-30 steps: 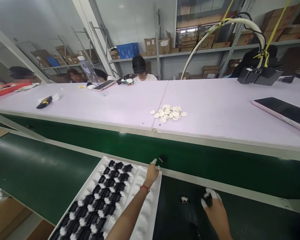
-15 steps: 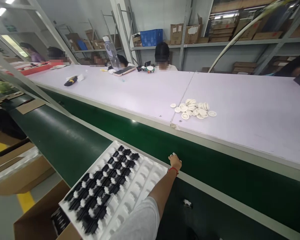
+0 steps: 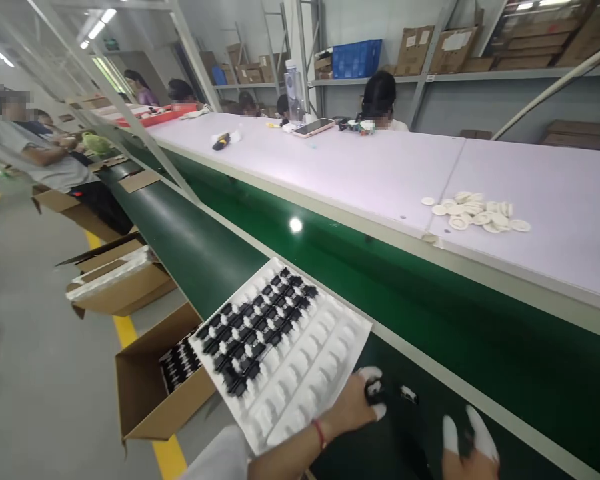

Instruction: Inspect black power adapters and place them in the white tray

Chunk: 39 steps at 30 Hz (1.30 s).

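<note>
My left hand (image 3: 353, 403), a red string on its wrist, wears white finger cots and pinches a small black part (image 3: 375, 392) with a pale patch. Beside it on the dark green surface lies another small black-and-white part (image 3: 409, 394). At the bottom edge, my right hand (image 3: 469, 453) shows its thumb and finger in white cots, spread apart with nothing between them. Left of my hands, a white molded tray (image 3: 305, 373) lies tilted, partly under my left forearm. Rows of black parts (image 3: 260, 320) fill its far left side; the nearer right rows are bare.
An open cardboard box (image 3: 155, 400) with a filled tray stands on the floor at left. Loose white finger cots (image 3: 480, 213) lie on the pale bench (image 3: 360, 167), with a phone (image 3: 314, 127) and bottle (image 3: 294, 93) further back. Other people (image 3: 55, 153) work along the line.
My left hand has come back from the green channel's edge to the dark surface and now pinches a black part. My right hand has come into view. The camera has turned left.
</note>
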Motion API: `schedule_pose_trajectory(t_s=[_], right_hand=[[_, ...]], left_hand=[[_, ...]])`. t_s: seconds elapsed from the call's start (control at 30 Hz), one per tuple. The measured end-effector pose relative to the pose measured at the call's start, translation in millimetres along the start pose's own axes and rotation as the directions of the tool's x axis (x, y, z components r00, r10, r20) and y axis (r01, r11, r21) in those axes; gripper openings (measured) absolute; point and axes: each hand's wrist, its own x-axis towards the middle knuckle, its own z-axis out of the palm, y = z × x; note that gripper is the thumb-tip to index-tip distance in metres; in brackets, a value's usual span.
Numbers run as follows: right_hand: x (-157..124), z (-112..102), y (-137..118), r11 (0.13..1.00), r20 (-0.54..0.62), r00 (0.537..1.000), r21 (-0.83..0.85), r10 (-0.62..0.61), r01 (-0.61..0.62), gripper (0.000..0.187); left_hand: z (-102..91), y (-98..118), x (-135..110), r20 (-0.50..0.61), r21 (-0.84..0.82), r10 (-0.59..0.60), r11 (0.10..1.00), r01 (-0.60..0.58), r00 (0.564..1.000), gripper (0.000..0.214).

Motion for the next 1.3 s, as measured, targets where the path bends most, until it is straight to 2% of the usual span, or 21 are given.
schedule_pose_trajectory(t_s=[0.07,0.1,0.13,0.2,0.27,0.3,0.37,0.43,0.53,0.67,0.8,0.9,0.97,1.03,1.13,1.3], right_hand=[[7.8,33.3,-45.1,0.985,0.146,0.974,0.033,-0.171,0.168,0.058],[6.1,56.0,-69.7,0.966,0.244,0.935,0.054,-0.258,0.252,0.048],[0.0,81.3,-94.7,0.938,0.345,0.874,0.078,-0.342,0.337,0.036],[-22.8,132.8,-144.2,0.875,0.530,0.717,0.109,-0.453,0.472,0.020],[-52.5,176.4,-189.3,0.813,0.647,0.577,0.119,-0.498,0.569,0.020],[-66.9,193.2,-209.0,0.786,0.684,0.525,0.117,-0.507,0.607,0.021],[-89.7,216.5,-241.2,0.741,0.729,0.458,0.101,-0.509,0.664,0.024],[-102.7,228.9,-262.5,0.709,0.750,0.427,0.078,-0.505,0.701,0.026],[-108.1,235.9,-276.7,0.691,0.770,0.404,0.065,-0.494,0.720,0.029],[-101.8,237.5,-280.1,0.744,0.785,0.402,0.108,-0.471,0.659,0.029],[-87.7,237.3,-283.6,0.861,0.783,0.455,0.194,-0.425,0.471,0.030],[-79.0,232.6,-287.0,0.927,0.767,0.522,0.289,-0.374,0.239,0.030],[-78.3,223.6,-288.9,0.924,0.751,0.564,0.378,-0.343,0.059,0.031],[-82.9,208.0,-290.9,0.868,0.739,0.590,0.481,-0.326,-0.122,0.032],[-98.4,172.3,-295.5,0.698,0.725,0.599,0.622,-0.340,-0.356,0.034],[-135.2,97.8,-310.9,0.364,0.690,0.600,0.724,-0.406,-0.586,0.053]], left_hand=[[-15.7,-34.6,-60.1,-0.109,-0.092,-0.121,0.990,0.111,0.987,0.064],[-24.3,-51.6,-87.1,-0.176,-0.136,-0.196,0.975,0.174,0.965,0.058],[-33.4,-67.6,-111.4,-0.236,-0.181,-0.256,0.959,0.217,0.937,0.058],[-53.4,-94.4,-152.1,-0.345,-0.282,-0.341,0.926,0.250,0.874,0.051],[-74.4,-113.2,-184.0,-0.423,-0.377,-0.393,0.896,0.236,0.816,0.041],[-84.6,-120.0,-197.6,-0.459,-0.420,-0.414,0.881,0.218,0.786,0.037],[-102.5,-129.5,-221.9,-0.528,-0.494,-0.454,0.852,0.175,0.718,0.034],[-115.9,-135.3,-242.5,-0.583,-0.555,-0.491,0.822,0.124,0.647,0.036],[-128.1,-139.2,-265.0,-0.614,-0.630,-0.532,0.775,0.045,0.583,0.040],[-140.2,-136.8,-276.0,-0.601,-0.705,-0.563,0.708,-0.046,0.567,0.048],[-159.5,-124.2,-273.6,-0.598,-0.717,-0.505,0.685,-0.133,0.622,0.055],[-178.4,-106.7,-270.9,-0.603,-0.695,-0.416,0.693,-0.192,0.681,0.056],[-190.9,-91.1,-269.0,-0.591,-0.684,-0.360,0.698,-0.212,0.722,0.057],[-202.6,-73.7,-265.7,-0.550,-0.708,-0.318,0.668,-0.230,0.772,0.054],[-218.0,-50.8,-255.4,-0.479,-0.776,-0.271,0.576,-0.258,0.835,0.052],[-230.5,-33.6,-228.2,-0.427,-0.831,-0.231,0.482,-0.279,0.874,0.056]])
